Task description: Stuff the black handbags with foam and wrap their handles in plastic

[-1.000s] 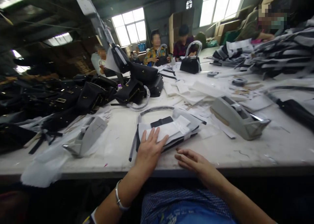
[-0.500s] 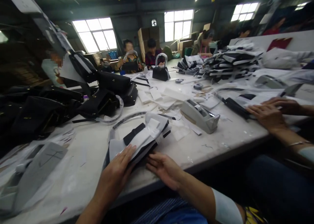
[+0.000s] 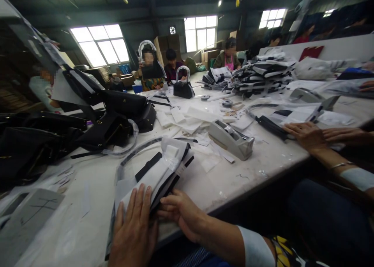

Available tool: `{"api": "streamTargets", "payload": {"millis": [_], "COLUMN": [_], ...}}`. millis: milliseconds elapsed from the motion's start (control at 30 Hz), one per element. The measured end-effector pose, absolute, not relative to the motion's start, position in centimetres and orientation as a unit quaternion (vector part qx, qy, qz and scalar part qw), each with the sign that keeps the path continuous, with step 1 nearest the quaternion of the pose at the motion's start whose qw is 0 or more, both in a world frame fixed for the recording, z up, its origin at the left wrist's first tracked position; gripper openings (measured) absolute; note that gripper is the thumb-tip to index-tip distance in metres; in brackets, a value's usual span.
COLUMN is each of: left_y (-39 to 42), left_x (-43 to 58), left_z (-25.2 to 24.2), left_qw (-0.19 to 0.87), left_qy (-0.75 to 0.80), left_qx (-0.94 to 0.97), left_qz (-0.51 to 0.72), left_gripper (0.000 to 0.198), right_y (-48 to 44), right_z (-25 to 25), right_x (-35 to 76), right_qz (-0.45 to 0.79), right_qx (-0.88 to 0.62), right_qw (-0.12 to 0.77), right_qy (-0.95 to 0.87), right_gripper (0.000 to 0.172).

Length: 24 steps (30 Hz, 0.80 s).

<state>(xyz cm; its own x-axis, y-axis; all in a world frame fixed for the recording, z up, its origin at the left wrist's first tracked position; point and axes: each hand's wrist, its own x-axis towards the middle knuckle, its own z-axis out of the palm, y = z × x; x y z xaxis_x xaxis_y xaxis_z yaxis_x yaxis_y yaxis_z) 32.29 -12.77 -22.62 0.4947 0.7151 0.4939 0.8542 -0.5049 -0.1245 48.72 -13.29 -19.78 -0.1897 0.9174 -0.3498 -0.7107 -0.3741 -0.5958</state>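
A black handbag (image 3: 157,173), partly covered with white paper and clear film, lies flattened on the table in front of me. Its handle (image 3: 140,144), sleeved in clear plastic, arches toward the far side. My left hand (image 3: 134,220) rests flat on the bag's near left part, fingers stretched out over the white paper. At the near right edge of the bag is my right hand (image 3: 184,216), palm sideways, fingers loosely extended and touching the edge. Their tips are partly hidden beside the bag.
A grey tape dispenser (image 3: 232,138) stands right of the bag, another dispenser (image 3: 37,212) at the near left. Black handbags (image 3: 117,119) are heaped on the left. A co-worker's hand (image 3: 305,136) works on a similar bag at right. Paper scraps (image 3: 187,117) cover the middle.
My left hand has slid nearer along the bag and spread flatter. My right hand has shifted left along its edge. The whole view has turned slightly; across the table, a person has raised a bag.
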Motion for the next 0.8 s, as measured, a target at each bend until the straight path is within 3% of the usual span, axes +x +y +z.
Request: {"api": "streamTargets", "payload": {"millis": [167, 267, 400, 500, 633, 800], "left_y": [-11.7, -11.1, -11.1, -11.2, -11.0, -11.0], "left_x": [31.4, 30.4, 29.4, 29.6, 30.4, 30.8], "left_z": [-23.6, -23.8, -23.7, -23.6, -23.1, -22.6], "left_qw": [0.210, 0.211, 0.201, 0.189, 0.185, 0.198], "left_qy": [-0.476, -0.463, -0.454, -0.469, -0.509, -0.535], "left_qx": [-0.824, -0.829, -0.838, -0.831, -0.802, -0.778], "left_qz": [-0.226, -0.231, -0.226, -0.232, -0.252, -0.263], "left_gripper": [0.075, 0.072, 0.067, 0.067, 0.067, 0.068], "right_y": [-13.3, -13.1, -12.3, -11.2, -9.6, -10.5], "right_z": [-19.1, -19.4, -21.3, -22.9, -24.1, -23.0], "right_x": [49.2, 52.7, 61.2, 66.6, 69.0, 67.1], "right_qz": [0.752, 0.695, 0.297, 0.145, 0.146, 0.164], "right_qx": [-0.318, -0.352, -0.511, -0.581, -0.584, -0.528], "right_qw": [0.529, 0.460, 0.433, 0.355, 0.319, 0.354], "right_qy": [-0.233, -0.425, -0.681, -0.718, -0.732, -0.754], "right_gripper": [0.044, 0.049, 0.040, 0.045, 0.026, 0.028]}}
